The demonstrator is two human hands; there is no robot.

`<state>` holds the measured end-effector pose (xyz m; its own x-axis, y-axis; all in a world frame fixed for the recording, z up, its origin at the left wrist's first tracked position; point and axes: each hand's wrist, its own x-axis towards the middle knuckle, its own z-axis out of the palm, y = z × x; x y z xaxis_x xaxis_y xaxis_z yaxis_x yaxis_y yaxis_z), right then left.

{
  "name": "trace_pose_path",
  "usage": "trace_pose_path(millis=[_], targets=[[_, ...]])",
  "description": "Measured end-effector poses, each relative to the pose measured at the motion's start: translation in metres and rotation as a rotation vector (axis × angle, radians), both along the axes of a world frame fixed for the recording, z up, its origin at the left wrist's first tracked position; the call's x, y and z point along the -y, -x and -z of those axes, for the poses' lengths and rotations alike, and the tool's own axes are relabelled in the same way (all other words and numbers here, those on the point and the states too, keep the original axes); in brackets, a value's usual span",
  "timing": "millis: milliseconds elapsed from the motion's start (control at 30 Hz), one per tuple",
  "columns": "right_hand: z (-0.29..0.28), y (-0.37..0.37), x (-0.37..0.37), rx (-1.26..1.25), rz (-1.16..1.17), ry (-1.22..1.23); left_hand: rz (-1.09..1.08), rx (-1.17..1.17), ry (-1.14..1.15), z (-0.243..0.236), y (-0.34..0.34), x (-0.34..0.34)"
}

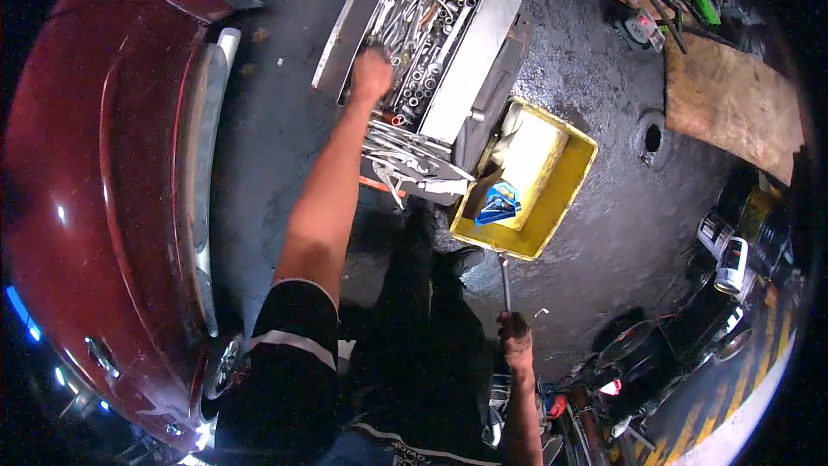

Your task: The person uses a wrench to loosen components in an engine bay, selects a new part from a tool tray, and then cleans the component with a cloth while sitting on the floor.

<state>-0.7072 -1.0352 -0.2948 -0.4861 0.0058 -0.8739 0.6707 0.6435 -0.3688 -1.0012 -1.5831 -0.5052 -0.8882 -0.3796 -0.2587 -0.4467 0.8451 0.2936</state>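
Observation:
My left hand (372,72) reaches into an open metal toolbox (351,24) at the top centre, its fingers curled among wrenches (414,13) and beside rows of sockets (423,78); what they grip is hidden. A lower tray of pliers and other hand tools (397,151) sits below it. My right hand (516,341) is closed round a long metal bar (506,285), whose top end is by the near rim of a yellow plastic bin (556,223). A blue and black item (498,204) lies in that bin on a pale container.
A dark red car (99,198) runs along the left. At the upper right are a wooden board (733,95), green and cardboard items, and a drain hole (652,136) in the wet floor (595,52). Metal parts and clutter (730,263) line the lower right, beside yellow and black stripes.

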Motion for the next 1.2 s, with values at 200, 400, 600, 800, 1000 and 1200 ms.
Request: trace_pose_path(millis=[200,400,600,800,1000,1200], targets=[[0.021,-0.039,-0.024,-0.352,-0.476,-0.042,0.066,-0.244,0.197,0.010,0.063,0.009],[0.019,-0.061,-0.025,-0.121,-0.496,-0.252,-0.071,0.131,-0.268,0.017,0.047,-0.063],[0.002,-0.056,0.007,0.107,-0.080,-0.096,-0.161,0.001,-0.075,0.050,0.055,-0.083],[0.000,-0.043,0.030,0.097,-0.069,-0.096,-0.109,0.057,-0.115,0.054,0.065,-0.083],[-0.003,-0.029,0.040,0.051,-0.175,-0.062,-0.063,0.189,-0.193,0.051,0.057,-0.078],[-0.017,0.009,0.062,0.146,-0.153,-0.093,-0.121,0.076,-0.359,0.076,0.041,-0.035]])
